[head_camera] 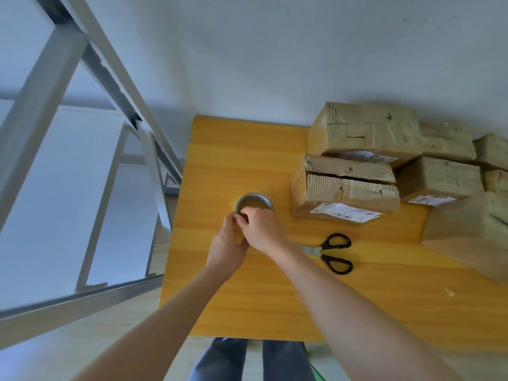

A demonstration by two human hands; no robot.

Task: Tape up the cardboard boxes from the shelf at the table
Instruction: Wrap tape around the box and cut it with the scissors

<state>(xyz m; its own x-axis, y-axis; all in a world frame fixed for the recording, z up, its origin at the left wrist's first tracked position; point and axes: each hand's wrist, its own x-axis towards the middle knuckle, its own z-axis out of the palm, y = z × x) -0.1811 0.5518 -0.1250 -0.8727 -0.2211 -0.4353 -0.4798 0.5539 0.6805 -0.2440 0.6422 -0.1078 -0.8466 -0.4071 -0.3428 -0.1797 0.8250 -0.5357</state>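
Centre of the frame: tape roll [255, 200] lying flat on the yellow table [247, 298], hole facing up, far rim showing beyond the knuckles. Left hand [226, 243] curled against the near left side of the roll, bracing it. Right hand [264, 229] over the near rim, fingertips [242, 217] bunched and pinching at the roll's edge, meeting the left hand's fingers there. Probably picking for the loose end, with the end itself hidden under the fingers. Both hands on the roll, so neither nearer.

Right of the roll, near but apart: open box [343, 188], top flaps split, seam running left to right across the frame, label on the near face. Judged from that, tape to be drawn rightward from the roll and laid along the seam.

Scissors [334, 253] lower right of the hands, blades partly hidden by the right wrist, black handles pointing right, closer to the right hand. More boxes [439, 177] piled toward the right edge. Shelf frame [82, 133] at upper left.
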